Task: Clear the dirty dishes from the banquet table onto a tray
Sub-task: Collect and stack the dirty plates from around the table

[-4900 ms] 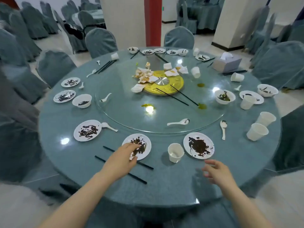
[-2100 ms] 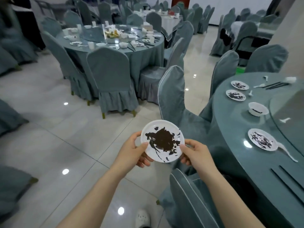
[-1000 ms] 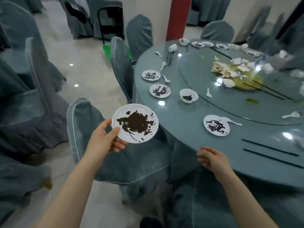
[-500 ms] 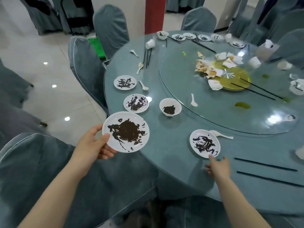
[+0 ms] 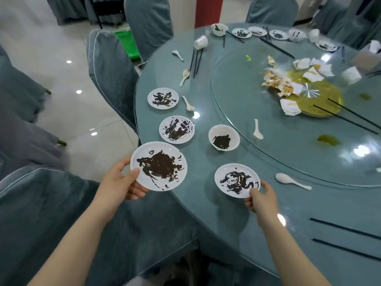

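Starting at the left, one smeared plate (image 5: 158,166) is gripped by the left hand (image 5: 121,182), thumb on its rim, and held off the table's (image 5: 237,228) edge. Just to its right, a second dirty plate (image 5: 237,180) lies on the table, its near rim pinched by the right hand (image 5: 261,201), plainly the nearer one. No tray is seen.

We see the round blue-grey tabletop (image 5: 226,213) cut off at the right edge, along with two near black chopsticks (image 5: 346,229). The far grey tissue box (image 5: 369,56) is blurred. Our left fingers (image 5: 135,193) lie mostly hidden under the smeared white plate (image 5: 158,166).
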